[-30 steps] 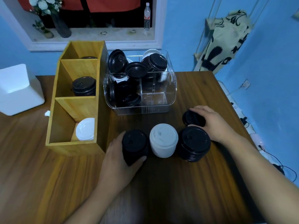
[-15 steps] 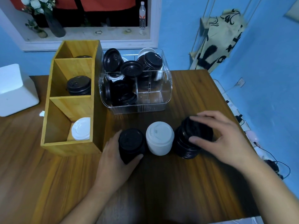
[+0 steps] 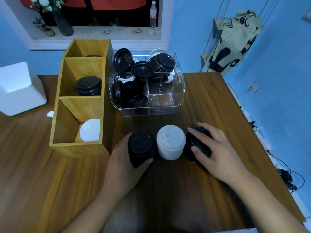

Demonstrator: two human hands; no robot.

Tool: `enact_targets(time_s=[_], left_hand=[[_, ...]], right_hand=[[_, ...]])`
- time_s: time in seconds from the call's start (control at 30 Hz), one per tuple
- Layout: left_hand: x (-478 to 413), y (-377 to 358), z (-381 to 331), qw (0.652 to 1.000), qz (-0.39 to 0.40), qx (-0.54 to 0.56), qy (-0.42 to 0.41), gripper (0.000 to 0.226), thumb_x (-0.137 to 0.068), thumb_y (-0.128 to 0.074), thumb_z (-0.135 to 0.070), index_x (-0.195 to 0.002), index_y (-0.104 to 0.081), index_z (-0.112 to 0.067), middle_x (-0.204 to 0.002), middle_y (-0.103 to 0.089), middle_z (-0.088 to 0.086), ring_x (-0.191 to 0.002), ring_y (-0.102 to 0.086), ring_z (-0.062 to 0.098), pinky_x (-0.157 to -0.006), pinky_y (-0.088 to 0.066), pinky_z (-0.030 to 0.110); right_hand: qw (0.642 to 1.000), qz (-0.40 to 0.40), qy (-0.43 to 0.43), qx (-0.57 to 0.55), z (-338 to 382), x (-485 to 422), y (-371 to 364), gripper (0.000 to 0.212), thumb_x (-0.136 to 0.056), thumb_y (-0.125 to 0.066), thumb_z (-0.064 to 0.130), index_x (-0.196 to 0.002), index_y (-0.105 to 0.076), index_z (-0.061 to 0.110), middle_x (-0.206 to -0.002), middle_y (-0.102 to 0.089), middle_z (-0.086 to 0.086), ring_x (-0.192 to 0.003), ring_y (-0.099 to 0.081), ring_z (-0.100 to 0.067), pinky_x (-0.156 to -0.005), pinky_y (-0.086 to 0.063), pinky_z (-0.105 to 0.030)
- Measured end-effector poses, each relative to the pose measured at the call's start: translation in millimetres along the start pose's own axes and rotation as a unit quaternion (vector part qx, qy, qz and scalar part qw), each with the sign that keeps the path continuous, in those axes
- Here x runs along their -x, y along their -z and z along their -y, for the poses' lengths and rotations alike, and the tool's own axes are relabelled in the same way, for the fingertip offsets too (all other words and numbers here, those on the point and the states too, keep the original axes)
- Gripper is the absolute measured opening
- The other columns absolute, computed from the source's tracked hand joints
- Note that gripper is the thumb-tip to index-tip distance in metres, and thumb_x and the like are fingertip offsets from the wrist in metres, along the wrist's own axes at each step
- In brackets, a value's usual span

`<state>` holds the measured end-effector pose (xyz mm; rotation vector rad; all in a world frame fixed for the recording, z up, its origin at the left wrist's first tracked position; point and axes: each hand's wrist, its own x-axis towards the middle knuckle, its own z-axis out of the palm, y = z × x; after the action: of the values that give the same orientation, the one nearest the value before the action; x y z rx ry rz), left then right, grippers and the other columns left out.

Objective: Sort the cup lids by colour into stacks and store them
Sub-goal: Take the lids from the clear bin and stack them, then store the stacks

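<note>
Left hand [image 3: 124,167]: thumb and fingers wrapped round left black stack [image 3: 141,148] on table [image 3: 202,190].
Right hand [image 3: 217,153]: fingers curled over right black stack [image 3: 193,145].
White stack [image 3: 170,142]: between both.
Wooden organiser [image 3: 80,148]: white lids [image 3: 90,130] in near compartment.
Clear bin [image 3: 161,110]: loose black lids [image 3: 133,96]; print unreadable.

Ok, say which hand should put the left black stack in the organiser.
Left. The left hand grips the left black stack beside the wooden organiser; the right hand holds the right black stack.

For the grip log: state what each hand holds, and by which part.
Left hand grips the left black lid stack round its side. Right hand holds the right black lid stack from above, fingers over its top, thumb on its near side.
</note>
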<state>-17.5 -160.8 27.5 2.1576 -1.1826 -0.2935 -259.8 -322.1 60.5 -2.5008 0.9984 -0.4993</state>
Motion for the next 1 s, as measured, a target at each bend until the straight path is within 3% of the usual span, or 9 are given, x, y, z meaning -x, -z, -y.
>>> enact_targets(time_s=[0.13, 0.43, 0.6, 0.67, 0.8, 0.93, 1.0], left_hand=[[0, 0, 1, 1.0, 0.005, -0.002, 0.005, 0.105, -0.069, -0.087, -0.05, -0.154, -0.03, -0.026, -0.146, -0.048, -0.008, -0.13, -0.037, 0.0, -0.103, -0.031, 0.019], [0, -2, 5, 0.999, 0.003, 0.011, 0.033, 0.107, -0.072, -0.085, -0.052, -0.156, -0.023, -0.029, -0.152, -0.041, -0.009, -0.138, -0.036, 0.008, -0.106, -0.026, 0.018], [3, -2, 7, 0.999, 0.014, 0.031, 0.038, 0.107, -0.075, -0.083, -0.053, -0.157, -0.017, -0.034, -0.157, -0.035, -0.011, -0.142, -0.032, 0.008, -0.108, -0.024, 0.019], [3, -2, 8, 0.998, 0.018, 0.039, 0.038, 0.107, -0.075, -0.083, -0.052, -0.157, -0.016, -0.034, -0.157, -0.034, -0.011, -0.142, -0.031, 0.007, -0.108, -0.024, 0.018], [3, -2, 9, 0.999, 0.018, 0.035, 0.035, 0.107, -0.076, -0.081, -0.055, -0.157, -0.014, -0.035, -0.158, -0.032, -0.012, -0.142, -0.03, 0.006, -0.11, -0.023, 0.019], [4, -1, 8, 0.999, 0.02, 0.027, 0.036, 0.107, -0.076, -0.08, -0.058, -0.158, -0.014, -0.035, -0.159, -0.032, -0.012, -0.142, -0.029, 0.004, -0.111, -0.023, 0.019], [3, -1, 8, 0.999, 0.021, 0.027, 0.035, 0.108, -0.076, -0.079, -0.059, -0.157, -0.012, -0.037, -0.159, -0.031, -0.014, -0.138, -0.025, -0.004, -0.11, -0.021, 0.018]], right_hand=[[0.999, -0.006, -0.005, 0.044, 1, 1, -2, 0.057, -0.093, -0.043, 0.06, -0.147, -0.047, 0.042, -0.153, -0.038, 0.011, -0.141, -0.035, -0.014, -0.092, -0.052, -0.036], [0.996, 0.019, 0.002, 0.089, -1, -3, 3, 0.058, -0.095, -0.042, 0.059, -0.149, -0.043, 0.038, -0.153, -0.035, 0.005, -0.139, -0.037, -0.02, -0.095, -0.054, -0.045], [0.992, 0.081, 0.009, 0.1, 2, -8, 19, 0.062, -0.095, -0.031, 0.073, -0.152, -0.029, 0.049, -0.16, -0.025, 0.014, -0.148, -0.025, -0.014, -0.113, -0.04, -0.052], [0.996, 0.056, 0.002, 0.068, 13, -18, 29, 0.065, -0.093, -0.032, 0.076, -0.151, -0.034, 0.047, -0.158, -0.031, 0.014, -0.148, -0.025, -0.012, -0.117, -0.034, -0.049], [0.998, -0.04, 0.039, 0.013, 51, -65, 38, 0.048, -0.099, -0.048, 0.051, -0.141, -0.054, 0.031, -0.142, -0.052, 0.01, -0.134, -0.043, -0.01, -0.106, -0.034, -0.028], [0.995, 0.015, 0.1, 0.017, 90, -136, 20, 0.033, -0.099, -0.06, 0.032, -0.131, -0.062, 0.028, -0.128, -0.063, 0.008, -0.119, -0.055, -0.011, -0.1, -0.046, -0.03], [0.988, 0.057, 0.139, 0.043, 107, -170, 5, 0.032, -0.097, -0.061, 0.027, -0.129, -0.063, 0.025, -0.122, -0.064, 0.005, -0.113, -0.058, -0.014, -0.097, -0.049, -0.033]])
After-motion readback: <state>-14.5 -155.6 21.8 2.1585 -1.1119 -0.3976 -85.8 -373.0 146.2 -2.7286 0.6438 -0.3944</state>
